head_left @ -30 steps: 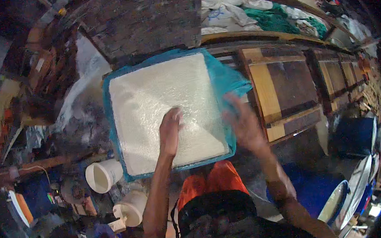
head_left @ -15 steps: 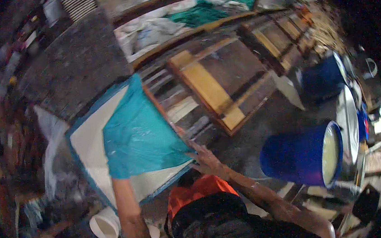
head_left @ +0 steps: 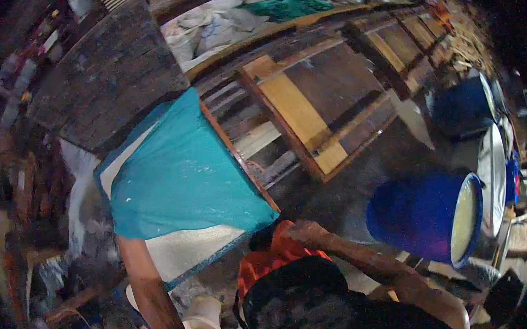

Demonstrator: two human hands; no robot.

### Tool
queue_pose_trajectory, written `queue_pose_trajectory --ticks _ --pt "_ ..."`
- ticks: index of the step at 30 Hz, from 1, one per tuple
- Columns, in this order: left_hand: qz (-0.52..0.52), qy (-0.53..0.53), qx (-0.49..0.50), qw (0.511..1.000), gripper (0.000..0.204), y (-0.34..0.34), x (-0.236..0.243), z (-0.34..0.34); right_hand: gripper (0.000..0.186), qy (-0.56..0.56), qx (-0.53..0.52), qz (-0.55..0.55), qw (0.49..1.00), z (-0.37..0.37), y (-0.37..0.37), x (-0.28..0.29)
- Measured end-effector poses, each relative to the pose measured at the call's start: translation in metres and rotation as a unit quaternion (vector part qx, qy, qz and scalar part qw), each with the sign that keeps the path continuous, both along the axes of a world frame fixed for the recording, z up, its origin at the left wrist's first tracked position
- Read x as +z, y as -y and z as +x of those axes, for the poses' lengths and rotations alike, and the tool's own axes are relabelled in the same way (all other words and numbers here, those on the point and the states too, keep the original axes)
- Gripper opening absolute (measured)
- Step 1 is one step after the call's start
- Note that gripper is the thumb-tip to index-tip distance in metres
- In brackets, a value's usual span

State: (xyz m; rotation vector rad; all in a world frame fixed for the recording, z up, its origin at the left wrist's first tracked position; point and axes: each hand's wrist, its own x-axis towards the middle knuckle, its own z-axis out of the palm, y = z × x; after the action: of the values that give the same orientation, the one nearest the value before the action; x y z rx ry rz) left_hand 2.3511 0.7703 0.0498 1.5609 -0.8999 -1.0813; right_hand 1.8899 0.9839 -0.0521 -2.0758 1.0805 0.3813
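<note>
A wet teal cloth (head_left: pixel 171 179) lies spread over a shallow, blue-edged bed of pale material (head_left: pixel 189 249), whose cream surface shows along the near side and at the far left. My left hand is tucked beneath the cloth's near left corner, so its fingers are hidden; only the wrist and forearm (head_left: pixel 145 275) show. My right hand (head_left: pixel 307 233) is off the cloth, curled against the orange garment (head_left: pixel 263 265) on my lap. Shadow hides whether anything is inside it.
Wooden frames with pale boards (head_left: pixel 293 108) lie beyond to the right. A blue drum (head_left: pixel 406 218) with pale contents stands at the right. White sacks (head_left: pixel 223 30) and green cloth fill a trough at the back. A cream bucket (head_left: pixel 203 320) sits near my left arm.
My left hand has moved left with the cloth's edge, so the cloth covers more of the left side. My right hand has left the cloth's right corner and drawn back to my lap.
</note>
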Motion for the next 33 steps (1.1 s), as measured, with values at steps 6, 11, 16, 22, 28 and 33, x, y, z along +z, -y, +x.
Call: queue_pose_trajectory --ticks 6,11,16,22,28,33 --pt "0.049 0.051 0.013 0.997 0.042 -0.031 -0.002 0.004 0.025 0.312 -0.213 -0.017 0.926 0.037 0.115 0.029" --pt "0.074 0.112 -0.011 0.991 0.041 -0.037 -0.008 -0.012 0.041 0.375 -0.341 0.006 0.862 0.124 0.308 -0.024" --pt "-0.022 0.426 -0.192 0.884 0.037 0.003 0.045 -0.086 0.045 0.166 -0.23 -0.12 0.952 0.164 0.478 -0.069" --pt "0.082 0.229 -0.122 0.962 0.039 -0.01 0.058 -0.105 0.042 0.069 -0.06 -0.227 0.97 0.187 0.536 -0.001" --pt "0.013 0.11 0.034 0.993 0.041 0.002 0.086 -0.101 0.039 0.09 -0.19 -0.275 0.938 0.175 0.556 0.013" --pt "0.077 0.101 0.048 0.991 0.042 -0.047 0.052 -0.046 0.037 0.273 -0.133 -0.21 0.929 0.239 0.509 0.029"
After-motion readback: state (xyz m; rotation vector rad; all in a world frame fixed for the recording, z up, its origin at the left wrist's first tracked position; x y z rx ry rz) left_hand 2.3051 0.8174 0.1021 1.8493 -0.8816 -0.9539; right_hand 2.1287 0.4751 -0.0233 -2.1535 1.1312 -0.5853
